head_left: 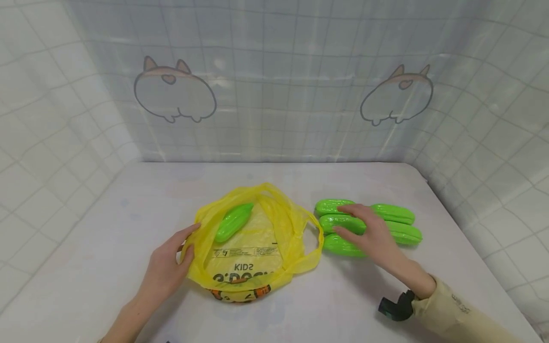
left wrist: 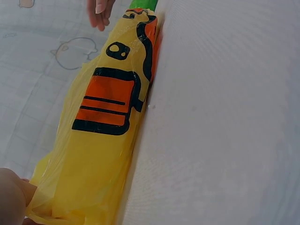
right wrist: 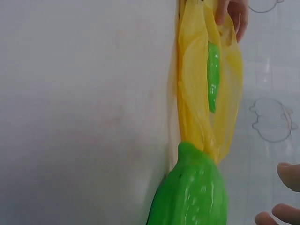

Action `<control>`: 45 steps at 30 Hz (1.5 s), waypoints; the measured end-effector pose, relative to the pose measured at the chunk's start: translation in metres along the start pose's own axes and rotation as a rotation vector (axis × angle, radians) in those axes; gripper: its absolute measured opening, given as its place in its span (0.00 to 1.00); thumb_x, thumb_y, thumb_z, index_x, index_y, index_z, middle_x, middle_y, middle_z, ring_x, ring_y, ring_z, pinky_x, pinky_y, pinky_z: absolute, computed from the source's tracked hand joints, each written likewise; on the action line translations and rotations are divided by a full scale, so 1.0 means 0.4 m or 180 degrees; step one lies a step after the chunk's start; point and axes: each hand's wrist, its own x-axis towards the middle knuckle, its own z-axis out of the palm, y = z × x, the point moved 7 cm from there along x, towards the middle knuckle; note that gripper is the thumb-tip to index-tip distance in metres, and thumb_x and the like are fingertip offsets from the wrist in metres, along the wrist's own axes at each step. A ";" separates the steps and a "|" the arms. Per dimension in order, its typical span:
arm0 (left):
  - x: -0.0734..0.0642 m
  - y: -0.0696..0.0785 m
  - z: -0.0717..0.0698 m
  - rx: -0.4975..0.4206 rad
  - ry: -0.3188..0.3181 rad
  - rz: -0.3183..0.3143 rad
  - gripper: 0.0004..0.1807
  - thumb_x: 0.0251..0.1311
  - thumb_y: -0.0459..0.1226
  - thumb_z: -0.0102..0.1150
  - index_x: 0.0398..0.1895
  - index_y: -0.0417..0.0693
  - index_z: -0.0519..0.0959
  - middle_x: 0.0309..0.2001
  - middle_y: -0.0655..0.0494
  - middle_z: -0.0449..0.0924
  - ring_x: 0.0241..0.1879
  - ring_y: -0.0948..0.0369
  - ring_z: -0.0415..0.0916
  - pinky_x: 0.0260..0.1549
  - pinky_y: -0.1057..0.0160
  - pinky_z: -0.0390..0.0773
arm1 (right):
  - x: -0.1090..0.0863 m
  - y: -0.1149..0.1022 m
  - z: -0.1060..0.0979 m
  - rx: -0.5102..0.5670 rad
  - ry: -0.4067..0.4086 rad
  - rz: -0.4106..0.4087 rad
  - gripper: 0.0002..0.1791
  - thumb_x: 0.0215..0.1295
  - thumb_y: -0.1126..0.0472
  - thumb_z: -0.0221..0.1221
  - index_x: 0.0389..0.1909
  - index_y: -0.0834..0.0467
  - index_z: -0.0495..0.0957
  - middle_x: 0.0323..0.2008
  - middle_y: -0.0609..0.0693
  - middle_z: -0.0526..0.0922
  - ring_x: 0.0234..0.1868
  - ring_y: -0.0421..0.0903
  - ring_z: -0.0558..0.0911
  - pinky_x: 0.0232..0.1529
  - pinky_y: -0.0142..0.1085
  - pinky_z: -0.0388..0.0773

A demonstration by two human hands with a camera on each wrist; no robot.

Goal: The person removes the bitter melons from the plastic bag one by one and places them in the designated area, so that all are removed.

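A yellow plastic bag (head_left: 296, 238) lies with its mouth spread wide, printed lettering showing inside. At its left rim my left hand (head_left: 165, 264) pinches the plastic between thumb and fingers; the left wrist view shows the same edge gathered at the thumb (left wrist: 11, 199). One glossy green toy cucumber (head_left: 234, 222) rests inside the bag. To the right, several more toy cucumbers (head_left: 343, 245) lie side by side. My right hand (head_left: 377, 236) hovers over them, thumb and fingers spread apart around air. In the right wrist view its fingertips stand beside a large cucumber (right wrist: 192, 192).
The pale tabletop (head_left: 274, 314) meets a white tiled-pattern curtain (head_left: 274, 95) at the back and sides. A bag handle loop (head_left: 319, 233) reaches to the cucumber row. A small black device (head_left: 396, 307) is at the right wrist, by the beige sleeve (head_left: 459, 309).
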 end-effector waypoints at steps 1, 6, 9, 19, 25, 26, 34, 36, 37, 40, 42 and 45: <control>0.000 0.000 0.001 0.0005 0.0000 -0.0001 0.28 0.60 0.23 0.59 0.65 0.44 0.73 0.62 0.42 0.78 0.59 0.43 0.77 0.46 0.45 0.84 | 0.005 -0.007 0.008 0.0029 -0.0024 -0.0031 0.25 0.58 0.60 0.71 0.56 0.61 0.80 0.55 0.54 0.83 0.59 0.55 0.79 0.58 0.54 0.78; 0.000 -0.001 0.003 0.0017 -0.0011 -0.0013 0.28 0.61 0.23 0.59 0.66 0.44 0.73 0.62 0.42 0.77 0.59 0.43 0.77 0.46 0.45 0.84 | 0.031 -0.038 0.042 0.0121 -0.0135 -0.0141 0.24 0.57 0.60 0.72 0.55 0.59 0.81 0.54 0.52 0.84 0.58 0.54 0.79 0.59 0.54 0.78; 0.000 -0.002 0.003 0.0014 -0.0019 -0.0029 0.28 0.61 0.23 0.58 0.66 0.44 0.73 0.62 0.42 0.77 0.59 0.43 0.76 0.47 0.45 0.84 | 0.049 -0.057 0.060 0.0129 -0.0228 -0.0150 0.24 0.58 0.56 0.71 0.56 0.56 0.81 0.54 0.50 0.84 0.58 0.52 0.79 0.60 0.52 0.78; -0.001 -0.005 0.007 0.0010 -0.0062 -0.0079 0.28 0.62 0.24 0.58 0.67 0.45 0.72 0.63 0.42 0.77 0.60 0.43 0.76 0.48 0.44 0.84 | 0.108 -0.118 0.141 0.0289 -0.0615 -0.0058 0.26 0.64 0.50 0.67 0.60 0.56 0.78 0.58 0.51 0.81 0.57 0.53 0.78 0.58 0.54 0.78; -0.003 -0.005 0.008 0.0000 -0.0036 -0.0033 0.29 0.61 0.23 0.58 0.67 0.45 0.72 0.63 0.42 0.77 0.59 0.43 0.76 0.49 0.43 0.83 | 0.147 -0.162 0.189 0.0192 -0.0779 -0.0124 0.26 0.64 0.51 0.67 0.59 0.58 0.78 0.58 0.51 0.81 0.58 0.52 0.78 0.60 0.50 0.77; -0.003 -0.004 0.008 -0.0003 -0.0034 -0.0027 0.29 0.61 0.23 0.58 0.67 0.45 0.72 0.63 0.42 0.77 0.59 0.43 0.76 0.49 0.43 0.83 | 0.152 -0.169 0.197 0.0177 -0.0811 -0.0144 0.26 0.64 0.51 0.67 0.60 0.58 0.78 0.58 0.52 0.81 0.59 0.52 0.78 0.61 0.49 0.77; -0.003 -0.006 0.010 0.0006 -0.0055 -0.0066 0.30 0.61 0.24 0.59 0.67 0.46 0.71 0.63 0.43 0.76 0.60 0.43 0.76 0.50 0.43 0.83 | 0.184 -0.214 0.248 0.0017 -0.1014 -0.0235 0.28 0.65 0.51 0.66 0.62 0.59 0.76 0.57 0.53 0.81 0.58 0.51 0.78 0.60 0.48 0.78; -0.003 -0.005 0.009 0.0010 -0.0052 -0.0059 0.29 0.61 0.24 0.59 0.67 0.46 0.71 0.63 0.43 0.76 0.60 0.43 0.76 0.50 0.43 0.83 | 0.191 -0.221 0.259 0.0000 -0.1045 -0.0248 0.28 0.65 0.51 0.66 0.62 0.60 0.76 0.57 0.53 0.81 0.58 0.51 0.77 0.60 0.48 0.77; -0.003 -0.005 0.009 0.0012 -0.0049 -0.0055 0.29 0.61 0.24 0.59 0.67 0.46 0.71 0.63 0.43 0.76 0.60 0.43 0.76 0.50 0.43 0.83 | 0.195 -0.223 0.266 -0.0004 -0.1069 -0.0248 0.27 0.65 0.51 0.65 0.62 0.60 0.76 0.56 0.53 0.81 0.58 0.51 0.77 0.60 0.47 0.77; -0.004 -0.004 0.007 0.0011 -0.0033 -0.0033 0.29 0.61 0.23 0.59 0.67 0.45 0.72 0.63 0.42 0.77 0.60 0.43 0.76 0.50 0.43 0.82 | 0.204 -0.227 0.284 -0.0026 -0.1141 -0.0252 0.27 0.66 0.51 0.65 0.62 0.60 0.76 0.57 0.54 0.81 0.58 0.51 0.77 0.61 0.47 0.77; -0.004 -0.005 0.007 0.0017 -0.0015 -0.0006 0.29 0.61 0.23 0.59 0.67 0.45 0.72 0.63 0.42 0.77 0.60 0.42 0.76 0.50 0.43 0.82 | 0.209 -0.227 0.296 -0.0041 -0.1191 -0.0244 0.28 0.67 0.51 0.64 0.63 0.60 0.75 0.58 0.54 0.80 0.59 0.52 0.77 0.62 0.46 0.76; -0.004 -0.006 0.008 0.0031 0.0014 0.0028 0.29 0.61 0.23 0.59 0.66 0.44 0.72 0.62 0.42 0.77 0.59 0.42 0.77 0.49 0.43 0.83 | 0.219 -0.229 0.313 -0.0054 -0.1235 -0.0256 0.28 0.68 0.51 0.63 0.64 0.61 0.74 0.59 0.55 0.80 0.60 0.52 0.76 0.62 0.47 0.75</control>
